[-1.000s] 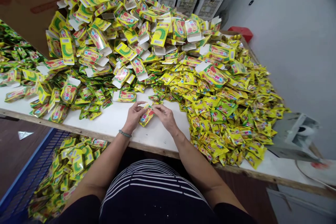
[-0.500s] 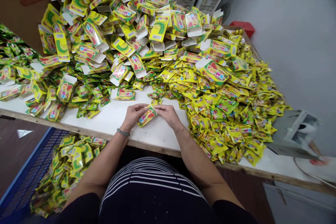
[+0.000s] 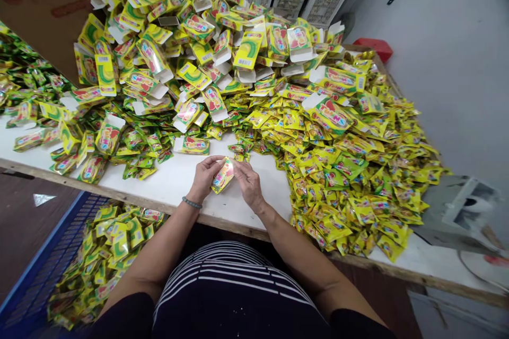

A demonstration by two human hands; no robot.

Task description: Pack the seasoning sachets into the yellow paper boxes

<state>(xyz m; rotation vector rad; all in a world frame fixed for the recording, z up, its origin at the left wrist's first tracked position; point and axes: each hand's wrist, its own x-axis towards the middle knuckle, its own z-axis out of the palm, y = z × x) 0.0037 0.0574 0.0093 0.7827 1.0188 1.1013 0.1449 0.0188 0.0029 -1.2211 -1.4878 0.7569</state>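
The left hand (image 3: 203,179) and right hand (image 3: 249,185) are pinching a little yellow box (image 3: 221,177); a big box pile (image 3: 247,52) is sitting far behind.

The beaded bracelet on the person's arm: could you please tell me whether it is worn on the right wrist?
No, the bracelet is around the wrist of the left hand, which holds a small printed box.

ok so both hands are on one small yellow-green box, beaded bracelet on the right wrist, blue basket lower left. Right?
One fix: the head view shows the beaded bracelet on the left wrist, not the right. Left hand and right hand are both on one small yellow-green box, blue basket lower left.
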